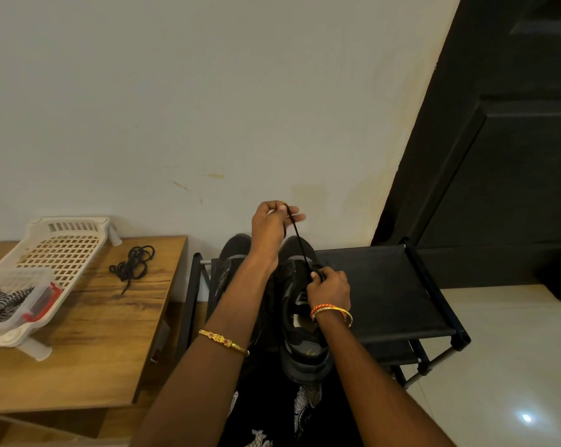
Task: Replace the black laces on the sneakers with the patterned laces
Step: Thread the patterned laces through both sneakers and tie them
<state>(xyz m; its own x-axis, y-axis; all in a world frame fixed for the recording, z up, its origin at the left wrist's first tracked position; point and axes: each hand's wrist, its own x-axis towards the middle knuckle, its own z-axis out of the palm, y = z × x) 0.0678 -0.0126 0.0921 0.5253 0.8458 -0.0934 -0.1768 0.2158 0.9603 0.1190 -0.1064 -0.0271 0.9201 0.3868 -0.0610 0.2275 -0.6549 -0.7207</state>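
Two dark sneakers stand side by side on a black shoe rack [385, 285], toes toward the wall. My left hand [271, 225] is raised above them and pinches a black lace [300, 243] that runs taut down to the right sneaker [300, 333]. My right hand [329, 290] grips the lace at that sneaker's eyelets. The left sneaker [230, 253] is mostly hidden behind my left forearm. A loose black lace [132, 264] lies bundled on the wooden table [88, 343]. Black-and-white patterned laces [1, 304] sit in a clear plastic box [30, 301].
The clear box rests in a white perforated plastic tray [66, 243] at the table's left. A pale wall rises behind the rack. A dark door [505, 156] stands to the right, with light floor tiles [514, 366] below it.
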